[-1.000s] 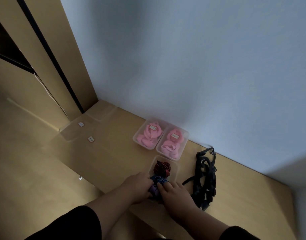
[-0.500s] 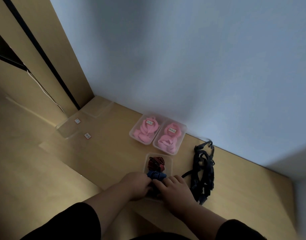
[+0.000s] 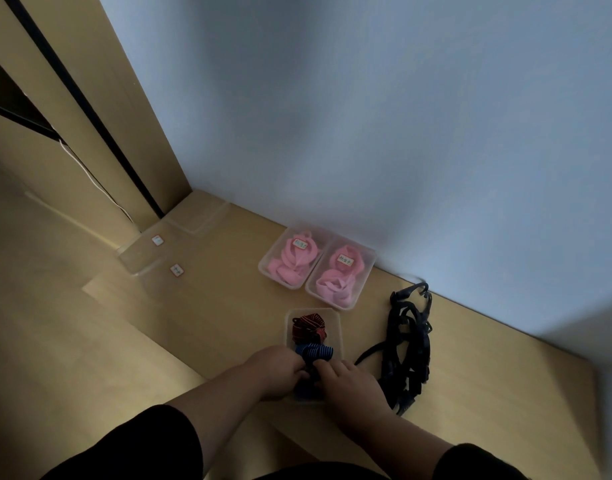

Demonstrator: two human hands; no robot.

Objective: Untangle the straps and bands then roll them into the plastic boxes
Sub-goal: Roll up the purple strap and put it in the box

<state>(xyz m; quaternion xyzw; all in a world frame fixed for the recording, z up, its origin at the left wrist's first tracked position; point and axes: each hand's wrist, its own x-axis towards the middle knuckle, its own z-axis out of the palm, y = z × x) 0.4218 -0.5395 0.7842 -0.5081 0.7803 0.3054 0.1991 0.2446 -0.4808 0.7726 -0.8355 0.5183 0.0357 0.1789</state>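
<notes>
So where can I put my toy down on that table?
There is bare wood between the clear lids and the plastic boxes of pink bands, and on the wooden table right of the tangled black straps. It is crowded around the near plastic box, where both hands work.

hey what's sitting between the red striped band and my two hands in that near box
A blue striped band lies there, rolled in the near plastic box, just behind the red striped band. The left hand and right hand meet at its near side, seen from the head view.
</notes>
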